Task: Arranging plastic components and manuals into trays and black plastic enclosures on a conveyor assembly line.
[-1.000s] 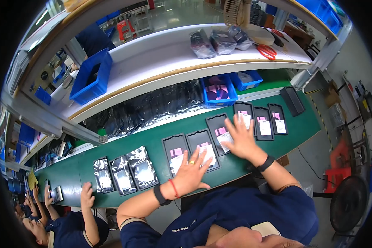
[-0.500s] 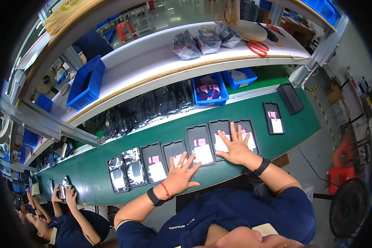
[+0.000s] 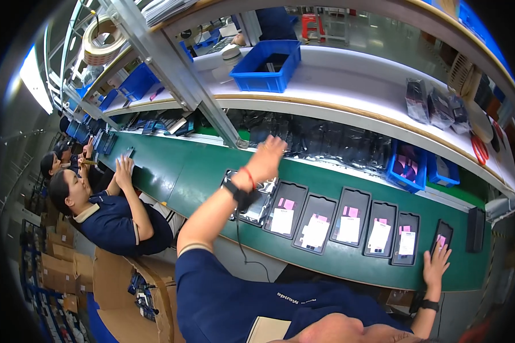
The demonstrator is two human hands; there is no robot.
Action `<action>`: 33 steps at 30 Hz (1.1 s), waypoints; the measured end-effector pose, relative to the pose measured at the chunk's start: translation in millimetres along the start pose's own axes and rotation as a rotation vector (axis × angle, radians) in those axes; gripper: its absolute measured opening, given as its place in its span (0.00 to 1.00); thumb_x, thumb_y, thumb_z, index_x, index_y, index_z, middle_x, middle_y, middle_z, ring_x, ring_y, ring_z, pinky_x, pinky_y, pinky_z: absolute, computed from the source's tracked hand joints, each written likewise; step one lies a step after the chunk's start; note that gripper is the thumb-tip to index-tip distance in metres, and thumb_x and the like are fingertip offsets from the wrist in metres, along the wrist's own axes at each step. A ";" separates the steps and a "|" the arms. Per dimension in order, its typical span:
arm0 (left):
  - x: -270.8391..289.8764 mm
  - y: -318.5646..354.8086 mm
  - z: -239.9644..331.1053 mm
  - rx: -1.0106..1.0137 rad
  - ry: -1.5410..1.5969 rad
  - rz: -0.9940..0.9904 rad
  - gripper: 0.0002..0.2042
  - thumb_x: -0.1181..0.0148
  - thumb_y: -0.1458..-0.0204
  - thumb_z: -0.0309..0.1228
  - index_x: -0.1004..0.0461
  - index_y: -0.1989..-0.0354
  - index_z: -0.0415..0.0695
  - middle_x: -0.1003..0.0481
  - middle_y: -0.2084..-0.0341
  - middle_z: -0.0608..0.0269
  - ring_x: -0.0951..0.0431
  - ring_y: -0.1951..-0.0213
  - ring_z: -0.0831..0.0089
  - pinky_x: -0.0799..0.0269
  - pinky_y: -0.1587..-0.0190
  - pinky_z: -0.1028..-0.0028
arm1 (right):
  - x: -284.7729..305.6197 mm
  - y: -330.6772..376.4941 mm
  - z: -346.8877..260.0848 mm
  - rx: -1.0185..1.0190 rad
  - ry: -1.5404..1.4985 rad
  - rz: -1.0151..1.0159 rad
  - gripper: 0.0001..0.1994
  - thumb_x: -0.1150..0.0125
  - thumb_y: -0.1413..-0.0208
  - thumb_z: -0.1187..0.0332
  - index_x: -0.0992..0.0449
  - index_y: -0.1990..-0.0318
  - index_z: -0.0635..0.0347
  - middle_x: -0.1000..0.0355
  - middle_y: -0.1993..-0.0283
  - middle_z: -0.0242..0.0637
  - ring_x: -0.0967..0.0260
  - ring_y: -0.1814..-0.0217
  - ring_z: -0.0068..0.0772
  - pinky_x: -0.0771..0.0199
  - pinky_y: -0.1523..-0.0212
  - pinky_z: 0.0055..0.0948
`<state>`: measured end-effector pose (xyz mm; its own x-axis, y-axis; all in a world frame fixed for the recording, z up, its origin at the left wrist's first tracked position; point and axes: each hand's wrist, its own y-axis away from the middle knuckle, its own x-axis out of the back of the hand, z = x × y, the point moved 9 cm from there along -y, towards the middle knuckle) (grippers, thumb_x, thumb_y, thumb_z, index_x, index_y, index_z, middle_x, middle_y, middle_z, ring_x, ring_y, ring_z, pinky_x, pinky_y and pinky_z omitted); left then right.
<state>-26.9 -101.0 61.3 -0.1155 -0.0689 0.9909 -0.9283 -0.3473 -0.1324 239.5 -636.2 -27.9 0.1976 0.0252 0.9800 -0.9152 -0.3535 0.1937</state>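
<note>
Your left hand [image 3: 272, 153] reaches, open and empty, toward the silver bags [image 3: 337, 146] behind the green belt [image 3: 171, 171]. Your right hand [image 3: 436, 264] lies flat on the end black tray [image 3: 442, 235]. Leaning risks dragging your wrist cord across the trays.

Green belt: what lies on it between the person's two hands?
In the head view, a row of black trays with white and pink slips runs along the green belt between the raised left hand and the right hand, with silvery bags at its left end.
</note>
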 end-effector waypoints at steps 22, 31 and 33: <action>-40.8 -59.5 -132.0 0.314 0.129 0.048 0.29 0.50 0.60 0.21 0.38 0.44 0.50 0.39 0.46 0.49 0.35 0.47 0.52 0.33 0.49 0.60 | 112.3 8.1 -495.5 1.220 -0.180 0.051 0.18 0.38 0.55 0.59 0.26 0.58 0.61 0.27 0.62 0.49 0.29 0.56 0.49 0.30 0.56 0.42; -62.3 -62.5 -168.2 0.344 0.172 -0.013 0.24 0.49 0.59 0.25 0.34 0.48 0.47 0.29 0.56 0.44 0.27 0.55 0.52 0.31 0.53 0.60 | 27.8 12.8 -664.8 1.363 0.100 -0.016 0.13 0.45 0.66 0.72 0.25 0.68 0.63 0.27 0.62 0.50 0.31 0.54 0.49 0.31 0.53 0.41; -55.4 -54.4 -173.2 0.402 0.199 0.145 0.17 0.51 0.57 0.24 0.30 0.55 0.45 0.26 0.64 0.45 0.25 0.62 0.49 0.30 0.59 0.57 | 47.1 17.1 -670.9 1.305 -0.135 0.213 0.15 0.43 0.66 0.69 0.27 0.66 0.63 0.32 0.51 0.50 0.38 0.45 0.50 0.37 0.47 0.41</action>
<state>-31.2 83.7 17.7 -0.3363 0.0238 0.9415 -0.6915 -0.6848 -0.2297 -2.5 -13.6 52.9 0.1956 -0.2077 0.9584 0.0588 -0.9731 -0.2229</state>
